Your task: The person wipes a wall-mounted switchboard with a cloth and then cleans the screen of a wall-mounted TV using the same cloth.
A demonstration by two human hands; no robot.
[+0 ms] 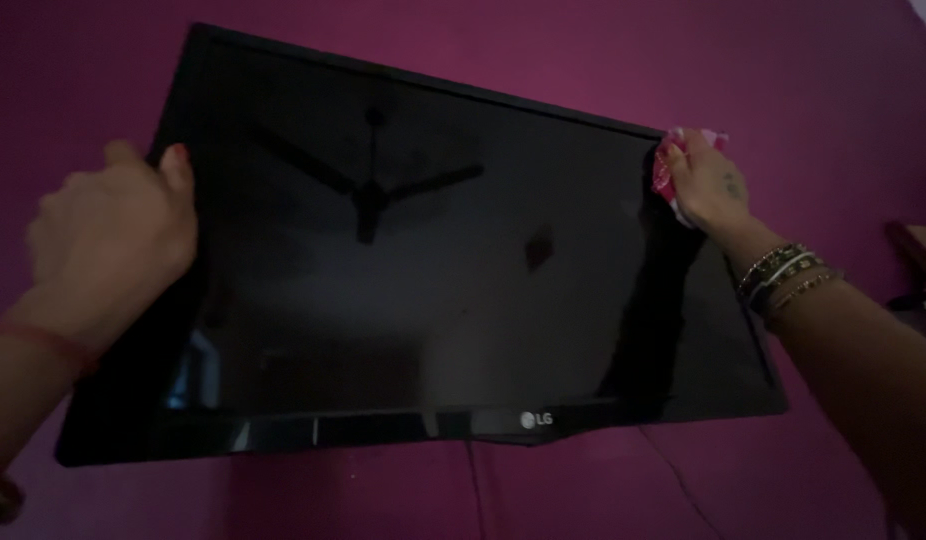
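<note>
Two hands on the wall-mounted television [433, 270]: the left hand [108, 235] clamps its left edge, fingers wrapped over the frame, while the right hand [705, 185] presses a pink-and-white cloth [668, 165] against the top right corner. The glossy panel looks rigid, fragile and smear-prone; the frame edges seem the safest hold.

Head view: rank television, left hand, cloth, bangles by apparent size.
1. Television, by far the largest.
2. Left hand, though nearness to the camera inflates it.
3. Cloth and bangles: alike; the right hand hides part of the cloth, so unranked.
</note>
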